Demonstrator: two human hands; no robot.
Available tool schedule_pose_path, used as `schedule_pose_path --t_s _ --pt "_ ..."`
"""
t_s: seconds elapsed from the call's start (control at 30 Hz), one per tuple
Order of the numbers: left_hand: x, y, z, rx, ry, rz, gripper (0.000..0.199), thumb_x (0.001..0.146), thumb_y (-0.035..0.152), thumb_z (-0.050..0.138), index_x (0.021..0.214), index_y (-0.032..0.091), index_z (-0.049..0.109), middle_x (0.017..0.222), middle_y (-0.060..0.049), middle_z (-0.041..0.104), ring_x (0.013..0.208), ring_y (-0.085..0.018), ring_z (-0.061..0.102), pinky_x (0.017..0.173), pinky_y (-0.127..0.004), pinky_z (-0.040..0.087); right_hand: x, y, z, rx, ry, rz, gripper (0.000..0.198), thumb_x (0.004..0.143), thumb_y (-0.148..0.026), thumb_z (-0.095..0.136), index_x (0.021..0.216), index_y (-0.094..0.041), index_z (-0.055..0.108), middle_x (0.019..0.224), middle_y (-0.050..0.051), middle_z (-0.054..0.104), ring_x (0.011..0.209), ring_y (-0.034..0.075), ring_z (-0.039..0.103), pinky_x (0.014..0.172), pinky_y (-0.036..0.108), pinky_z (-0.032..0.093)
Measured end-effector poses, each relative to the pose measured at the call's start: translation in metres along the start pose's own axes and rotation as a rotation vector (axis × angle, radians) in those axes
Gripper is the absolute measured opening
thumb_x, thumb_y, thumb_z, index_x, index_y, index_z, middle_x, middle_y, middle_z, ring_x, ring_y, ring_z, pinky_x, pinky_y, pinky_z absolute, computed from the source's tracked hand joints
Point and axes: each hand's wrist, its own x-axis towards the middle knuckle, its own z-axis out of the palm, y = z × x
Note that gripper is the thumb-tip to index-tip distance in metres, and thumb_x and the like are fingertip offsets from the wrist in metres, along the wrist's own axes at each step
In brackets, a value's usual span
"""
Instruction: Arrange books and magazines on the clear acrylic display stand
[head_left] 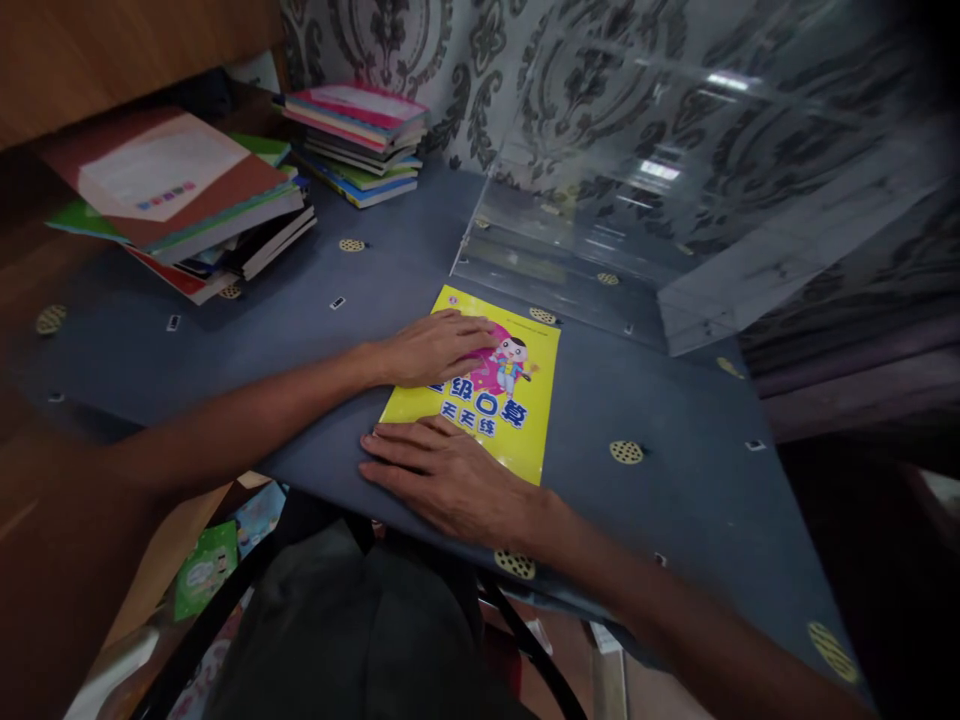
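A yellow workbook point(536, 400) with a cartoon child and blue characters on its cover lies flat on the table, its printing upside down from where I look. My left hand point(439, 347) rests palm down on the cover's left side, fingers stretched towards the cartoon figure. Across the edge nearest me lies my right hand point(454, 475), also palm down, with its fingers extended to the left and reaching the book's lower left corner. Neither hand grips anything. Part of the printed title is covered by the hands.
A grey-blue patterned cloth point(675, 520) covers the table. Two stacks of books stand at the back left, a nearer one point(187, 190) and a farther one point(360, 130). A clear acrylic box point(570, 240) stands behind the workbook. Below the table edge, a cardboard box point(169, 545) holds booklets.
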Motion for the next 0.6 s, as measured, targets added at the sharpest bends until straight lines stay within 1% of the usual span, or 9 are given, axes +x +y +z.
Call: schedule_pose_path --t_s 0.1,0.2,0.3,0.37,0.5,0.6 --pt "0.000 0.001 -0.002 -0.010 -0.009 -0.002 0.042 0.105 0.034 0.035 0.140 0.018 0.052 0.149 -0.012 0.055 0.142 -0.022 0.045 0.116 -0.042 0.032 -0.025 -0.006 -0.002 0.084 0.069 0.047 0.037 0.102 -0.018 0.044 0.136 -0.019 0.059 0.142 0.006 0.063 0.140 0.021 0.046 0.111 0.045 0.041" --pt "0.000 0.002 -0.006 -0.024 -0.016 0.002 0.043 0.105 0.035 0.035 0.140 0.016 0.053 0.149 -0.013 0.055 0.142 -0.023 0.044 0.117 -0.043 0.032 -0.053 -0.013 -0.003 0.181 0.160 0.104 0.038 0.102 -0.017 0.045 0.137 -0.019 0.058 0.131 0.007 0.070 0.138 0.021 0.049 0.110 0.045 0.044" --pt "-0.001 0.003 -0.008 -0.035 -0.019 0.005 0.044 0.105 0.037 0.036 0.140 0.015 0.053 0.151 -0.013 0.053 0.142 -0.024 0.044 0.117 -0.043 0.032 -0.079 -0.020 -0.003 0.300 0.266 0.174 0.038 0.101 -0.016 0.047 0.136 -0.019 0.059 0.127 0.009 0.072 0.129 0.019 0.057 0.103 0.040 0.053" --pt "-0.001 0.003 -0.009 -0.039 -0.015 0.001 0.045 0.105 0.037 0.036 0.142 0.016 0.051 0.152 -0.013 0.052 0.142 -0.024 0.045 0.117 -0.043 0.032 -0.096 -0.024 -0.004 0.380 0.314 0.240 0.038 0.100 -0.015 0.048 0.136 -0.021 0.060 0.125 0.009 0.072 0.124 0.018 0.061 0.098 0.038 0.056" --pt "-0.002 0.003 -0.009 -0.045 -0.008 -0.001 0.046 0.105 0.037 0.036 0.144 0.017 0.049 0.153 -0.012 0.051 0.142 -0.024 0.045 0.118 -0.045 0.032 -0.121 -0.031 -0.006 0.493 0.415 0.329 0.042 0.099 -0.015 0.052 0.137 -0.028 0.059 0.116 0.006 0.075 0.112 0.018 0.066 0.089 0.040 0.059" --pt "-0.001 0.003 -0.009 -0.051 -0.003 0.000 0.045 0.105 0.037 0.037 0.143 0.017 0.049 0.152 -0.012 0.052 0.141 -0.024 0.046 0.117 -0.046 0.034 -0.131 -0.034 -0.006 0.560 0.473 0.380 0.042 0.099 -0.014 0.052 0.136 -0.032 0.060 0.114 0.004 0.076 0.106 0.017 0.068 0.083 0.037 0.060"
